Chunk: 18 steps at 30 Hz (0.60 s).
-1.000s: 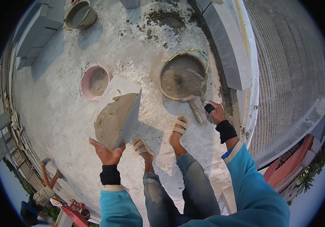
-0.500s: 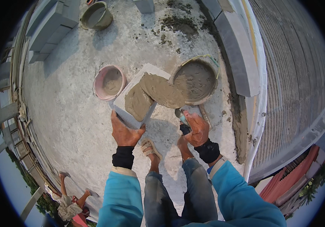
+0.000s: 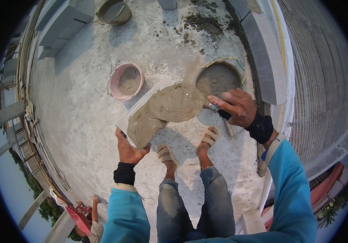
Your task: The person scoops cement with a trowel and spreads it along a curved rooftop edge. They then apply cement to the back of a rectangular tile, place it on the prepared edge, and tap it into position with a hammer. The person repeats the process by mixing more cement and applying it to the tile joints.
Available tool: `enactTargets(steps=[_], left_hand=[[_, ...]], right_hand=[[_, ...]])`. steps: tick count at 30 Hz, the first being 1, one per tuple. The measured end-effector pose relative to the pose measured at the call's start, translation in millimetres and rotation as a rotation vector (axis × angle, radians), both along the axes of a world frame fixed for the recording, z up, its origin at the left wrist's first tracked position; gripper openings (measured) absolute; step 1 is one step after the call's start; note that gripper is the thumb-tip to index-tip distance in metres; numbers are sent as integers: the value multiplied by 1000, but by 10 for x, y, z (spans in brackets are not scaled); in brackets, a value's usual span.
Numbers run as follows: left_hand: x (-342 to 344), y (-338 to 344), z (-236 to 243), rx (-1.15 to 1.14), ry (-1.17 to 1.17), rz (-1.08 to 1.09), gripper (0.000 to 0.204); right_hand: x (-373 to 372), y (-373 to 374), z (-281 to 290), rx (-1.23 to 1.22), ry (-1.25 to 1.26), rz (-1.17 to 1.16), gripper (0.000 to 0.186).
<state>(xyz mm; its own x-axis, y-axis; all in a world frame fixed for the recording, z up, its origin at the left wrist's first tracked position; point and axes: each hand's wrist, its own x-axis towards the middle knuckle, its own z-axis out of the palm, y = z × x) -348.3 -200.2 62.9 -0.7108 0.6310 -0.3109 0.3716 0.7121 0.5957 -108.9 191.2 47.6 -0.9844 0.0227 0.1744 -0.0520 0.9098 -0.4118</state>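
Observation:
My left hand (image 3: 129,150) grips the near end of a light grey block (image 3: 145,97), thumb and fingers on opposite sides. Thick wet mortar (image 3: 145,125) covers most of the block's upper face, leaving a pale strip along its far left edge. In my right hand (image 3: 239,108) is a trowel (image 3: 213,106), held by its handle. A broad lump of mortar spreads from the trowel across to the block, hiding the blade. Just beyond that hand stands a round bucket (image 3: 239,73) holding grey mortar.
A pink bucket (image 3: 113,87) with some mortar stands left of the block. Farther off are another bucket (image 3: 124,18), stacked grey blocks (image 3: 62,30) and spilled mortar (image 3: 204,24). A low block wall (image 3: 265,56) borders corrugated roofing (image 3: 320,81) on the right. Another person's leg (image 3: 95,208) shows lower left.
My right hand has moved right and slightly away from me with the trowel, turning palm-down. Mortar now covers more of the block. The view has shifted left, and both my sandalled feet now show.

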Motion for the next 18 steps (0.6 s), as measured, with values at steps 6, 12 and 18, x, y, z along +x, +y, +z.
enactTargets(steps=[6,12,18], left_hand=[[-227,-430,27,-113,-36,-203,102],[-418,-598,143,-290,-71,-211,89],[-246,-627,108,-190,-58,11,96]], right_hand=[[-143,-279,-400,-245,119,-50,64],[328,-616,-854,-267,86,-309,66],[1070,-876,-1215,-165,-88,-638,71]])
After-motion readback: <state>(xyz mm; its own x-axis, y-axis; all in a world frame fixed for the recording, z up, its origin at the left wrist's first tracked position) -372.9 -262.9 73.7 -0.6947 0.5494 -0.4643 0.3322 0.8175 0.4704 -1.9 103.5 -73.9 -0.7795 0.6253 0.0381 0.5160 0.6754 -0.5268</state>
